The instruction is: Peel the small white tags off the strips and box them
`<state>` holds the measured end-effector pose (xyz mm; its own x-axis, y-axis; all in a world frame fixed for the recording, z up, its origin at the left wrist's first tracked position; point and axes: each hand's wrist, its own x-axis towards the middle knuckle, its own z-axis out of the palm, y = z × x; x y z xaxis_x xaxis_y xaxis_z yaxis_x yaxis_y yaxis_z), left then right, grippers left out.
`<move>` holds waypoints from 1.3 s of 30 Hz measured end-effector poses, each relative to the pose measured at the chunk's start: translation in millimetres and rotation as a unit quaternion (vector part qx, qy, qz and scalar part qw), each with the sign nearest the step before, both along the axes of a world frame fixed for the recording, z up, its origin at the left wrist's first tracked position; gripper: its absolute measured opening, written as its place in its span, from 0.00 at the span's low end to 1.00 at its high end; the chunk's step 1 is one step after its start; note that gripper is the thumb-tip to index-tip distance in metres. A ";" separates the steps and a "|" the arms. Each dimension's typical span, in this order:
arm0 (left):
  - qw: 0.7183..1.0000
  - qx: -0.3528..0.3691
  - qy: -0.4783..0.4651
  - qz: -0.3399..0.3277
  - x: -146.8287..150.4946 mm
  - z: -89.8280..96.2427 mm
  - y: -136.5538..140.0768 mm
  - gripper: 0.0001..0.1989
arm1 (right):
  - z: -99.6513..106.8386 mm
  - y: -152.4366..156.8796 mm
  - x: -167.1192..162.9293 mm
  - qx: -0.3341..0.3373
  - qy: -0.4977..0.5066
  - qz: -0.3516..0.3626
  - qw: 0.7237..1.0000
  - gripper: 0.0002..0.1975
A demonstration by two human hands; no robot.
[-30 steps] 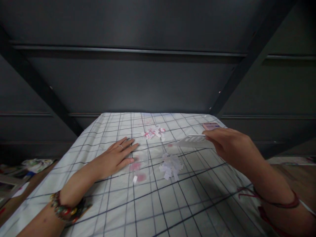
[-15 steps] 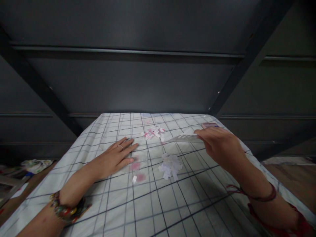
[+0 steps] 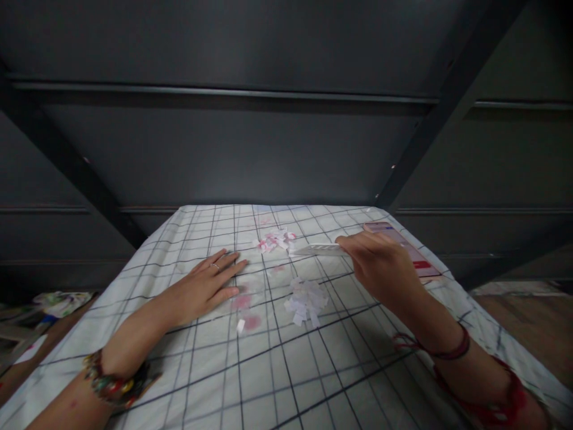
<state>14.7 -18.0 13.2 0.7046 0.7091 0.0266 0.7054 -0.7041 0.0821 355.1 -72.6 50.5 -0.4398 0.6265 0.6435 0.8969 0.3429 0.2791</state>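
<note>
1. Left hand: palm down, fingers spread on the cloth-covered counter; nothing in its grip.
2. Just beyond its fingertips: pink stains on the cloth, one loose scrap beside the nearer stain.
3. Farther back, near mid-counter: pink-and-white paper pile, ahead and to the right of the left hand, leftward of the right.
4. Nearer the wearer, slightly right: white paper pile, between the hands, apart from the pink one.
5. White slotted card: long axis runs crosswise, left end right beside the pink pile; contact can't be told. No object seen between that end and the pile.
6. Right hand: fingers pinching the card's right end.
7. Phone lies behind and right of that hand, partly hidden by it.
</note>
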 end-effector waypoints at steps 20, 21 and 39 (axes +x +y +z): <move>1.000 -0.011 0.002 0.001 1.2 1.8 0.3 0.33 | -1.0 -1.0 -0.8 0.022 -0.005 0.064 0.998 0.15; 1.000 -0.013 0.001 0.002 1.1 1.6 0.3 0.33 | -0.9 -1.2 0.2 0.030 0.000 0.060 0.998 0.15; 1.000 -0.002 -0.004 -0.007 0.7 0.3 0.9 0.32 | -2.6 0.0 -5.1 -0.024 -0.006 0.048 0.999 0.17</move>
